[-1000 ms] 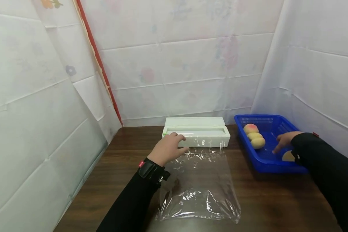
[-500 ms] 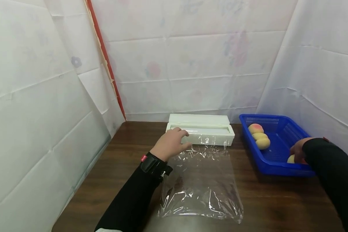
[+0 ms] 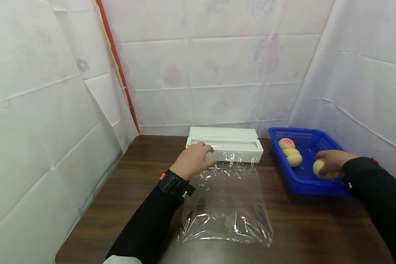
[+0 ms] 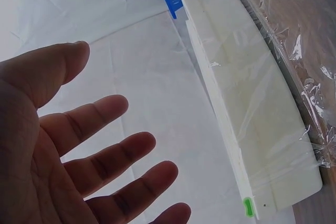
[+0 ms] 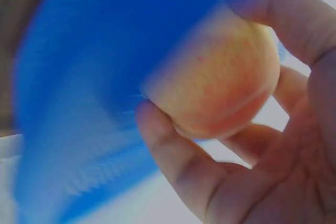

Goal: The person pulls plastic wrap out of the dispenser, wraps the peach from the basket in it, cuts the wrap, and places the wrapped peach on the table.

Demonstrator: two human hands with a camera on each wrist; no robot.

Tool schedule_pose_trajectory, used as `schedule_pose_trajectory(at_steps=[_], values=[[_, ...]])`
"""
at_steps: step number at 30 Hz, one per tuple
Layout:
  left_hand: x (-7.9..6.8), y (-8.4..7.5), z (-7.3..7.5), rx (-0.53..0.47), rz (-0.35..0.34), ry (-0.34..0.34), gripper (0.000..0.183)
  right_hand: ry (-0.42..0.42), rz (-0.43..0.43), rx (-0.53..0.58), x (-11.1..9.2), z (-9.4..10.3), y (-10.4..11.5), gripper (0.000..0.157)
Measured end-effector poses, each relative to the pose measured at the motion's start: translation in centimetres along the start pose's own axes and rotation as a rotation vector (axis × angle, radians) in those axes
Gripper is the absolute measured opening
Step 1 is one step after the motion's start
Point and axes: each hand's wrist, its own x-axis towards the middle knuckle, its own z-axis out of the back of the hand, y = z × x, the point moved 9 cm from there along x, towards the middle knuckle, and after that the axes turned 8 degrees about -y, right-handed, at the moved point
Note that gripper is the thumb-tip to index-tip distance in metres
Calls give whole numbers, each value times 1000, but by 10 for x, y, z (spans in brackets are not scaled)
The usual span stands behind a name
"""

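Note:
In the blue basket (image 3: 316,187) on the right, my right hand (image 3: 334,161) grips a peach (image 3: 318,167). Fingers and thumb curl round the peach (image 5: 226,85), yellow with a red blush, in the right wrist view. My left hand (image 3: 192,160) hovers by the left end of a pale cling film dispenser (image 3: 242,156) with its lid raised. Its fingers are spread and relaxed, holding nothing, as the left wrist view shows. From the dispenser a clear sheet of cling film (image 3: 229,205) runs toward me over the table.
Three more peaches (image 3: 294,160) sit along the basket's left side. The brown wood-grain table (image 3: 118,198) is bounded by white sheeting (image 3: 224,73) at the back and both sides. A red strip (image 3: 118,68) runs up the back left corner.
My right hand has gone down to the peach at the basket's near right, taken hold of it and shifted it left. The left hand has stayed by the dispenser.

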Motion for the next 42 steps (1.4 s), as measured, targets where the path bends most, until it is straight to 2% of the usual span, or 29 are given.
schedule_pose_trajectory(at_steps=[1, 4, 7, 10, 13, 17, 21, 25, 28, 32, 35, 42], values=[[0, 0, 0, -1, 4, 1, 47, -51, 8, 11, 0, 10, 7, 73], [1, 1, 2, -1, 11, -2, 47, -193, 59, 27, -5, 41, 40, 75], [4, 1, 6, 0, 11, -11, 47, -264, 115, 65, -12, 60, 84, 74], [6, 0, 8, -2, 10, -4, 46, -299, 204, 81, -17, 67, 130, 67], [6, 0, 6, -3, 12, 18, 46, -351, 306, 63, -21, 64, 171, 63], [5, -1, 4, 2, 6, 33, 46, -403, 403, 82, -28, 47, 218, 64], [6, -3, 5, -4, -10, 22, 45, -406, 528, 160, -35, 19, 260, 67], [5, -3, 10, -12, -5, 6, 45, -375, 721, 195, -47, -16, 300, 67], [4, -1, 10, -15, 8, 10, 46, -307, 813, 214, -56, -43, 322, 66], [1, -1, 8, -22, 9, 33, 47, -190, 863, 196, -67, -75, 342, 68], [-1, -1, 6, -22, 6, 43, 45, -136, 894, 138, -77, -91, 355, 71], [-8, 7, 9, 4, 22, 54, 43, -94, 916, 78, -89, -105, 372, 74]])
